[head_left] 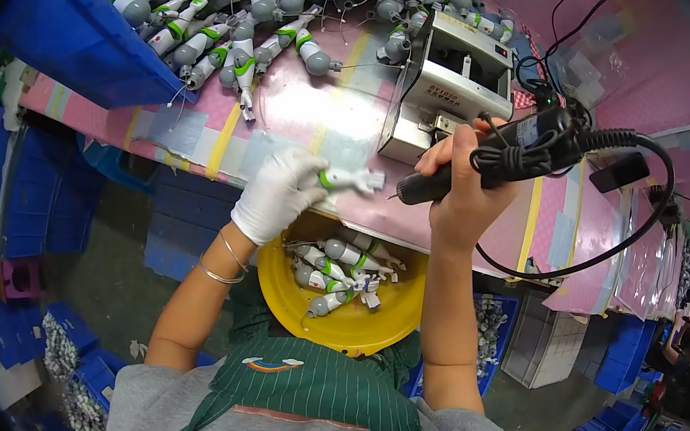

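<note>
My left hand [277, 190], in a white glove, pinches a small white plastic part with a green band [355, 181] over the bench's front edge. Its forked end points right, slightly blurred. Bare and wrapped round a black electric screwdriver [426, 189], my right hand [467, 187] holds the tool tilted, its thin bit pointing left at the part's forked end. A small gap seems to separate bit and part. Below, against my apron, a yellow basin [285, 316] holds several similar grey, white and green parts [338, 275].
A heap of similar parts [248, 23] covers the back of the pink bench [288, 118]. A blue bin [100, 39] stands at the left. Behind my right hand sits a metal screw-feeder-like machine [456, 78]. The screwdriver's black cable [649, 227] loops at the right.
</note>
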A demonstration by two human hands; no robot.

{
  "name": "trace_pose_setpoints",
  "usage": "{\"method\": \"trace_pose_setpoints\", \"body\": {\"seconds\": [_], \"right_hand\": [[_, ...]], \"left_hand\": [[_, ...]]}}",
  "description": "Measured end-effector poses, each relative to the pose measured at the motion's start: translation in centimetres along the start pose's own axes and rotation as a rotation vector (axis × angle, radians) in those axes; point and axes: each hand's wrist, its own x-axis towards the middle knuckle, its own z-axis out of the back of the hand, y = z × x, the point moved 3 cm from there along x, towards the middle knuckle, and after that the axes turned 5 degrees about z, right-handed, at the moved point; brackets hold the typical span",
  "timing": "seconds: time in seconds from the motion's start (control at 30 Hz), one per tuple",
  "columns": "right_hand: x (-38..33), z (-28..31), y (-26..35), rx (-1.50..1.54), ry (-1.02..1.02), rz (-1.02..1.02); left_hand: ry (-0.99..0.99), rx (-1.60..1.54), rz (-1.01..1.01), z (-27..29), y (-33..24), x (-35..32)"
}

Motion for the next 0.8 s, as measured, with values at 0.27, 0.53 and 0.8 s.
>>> {"method": "trace_pose_setpoints", "body": {"seconds": [0.27,0.53,0.8], "right_hand": [[-1.4,-0.7,-0.1,0.045,0.032,0.039],[-1.6,-0.3,-0.5,-0.024,0.07,0.033],[-3.0,1.0,-3.3,-0.15,0.164,0.133]], "left_hand": [[0.113,-0.075,-0.162,-3.8,-4.1,-0.4],[0.143,-0.051,-0.157,-4.4,-4.2,0.0],[0.165,-0.017,-0.154,-4.5,-4.8,0.2]]}}
